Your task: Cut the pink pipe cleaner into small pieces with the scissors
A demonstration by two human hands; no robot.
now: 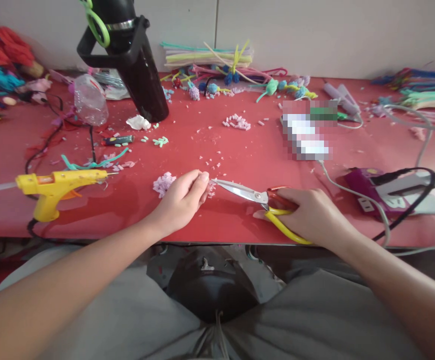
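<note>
My right hand (315, 212) grips a pair of scissors (242, 191) with one orange and one yellow handle. The blades point left and look nearly closed, their tips right at the fingertips of my left hand (187, 195). Thumb and fingers of that left hand are pinched together; what they hold, if anything, is too small to make out. A pile of short lilac fuzzy pieces (164, 184) lies on the red table just behind my left hand. A few more lilac bits show around the blade tips.
A yellow glue gun (62, 187) stands at the left on the red table (202, 145). Behind it are a clear plastic bottle (90, 100) and a tall black tumbler (142, 70). Pipe cleaners (206, 56) lie along the wall. A purple power strip (371, 192) and cables occupy the right.
</note>
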